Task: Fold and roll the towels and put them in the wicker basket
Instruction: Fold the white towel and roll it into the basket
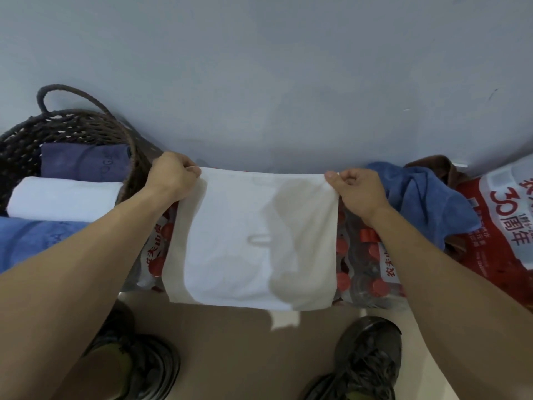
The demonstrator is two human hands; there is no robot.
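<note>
A white towel (248,241) lies spread over shrink-wrapped packs of bottles, its near edge hanging over the front. My left hand (170,174) pinches its far left corner and my right hand (357,189) pinches its far right corner. The dark wicker basket (86,125) stands at the left by the wall. Inside it lie a rolled purple towel (83,163), a rolled white towel (63,197) and a blue towel (37,241).
A crumpled blue towel (424,197) and a brown towel (432,166) lie heaped at the right on the packs of red-capped bottles (363,264). A red printed pack (507,226) sits at far right. A grey wall runs behind. My shoes (366,359) stand on the beige floor.
</note>
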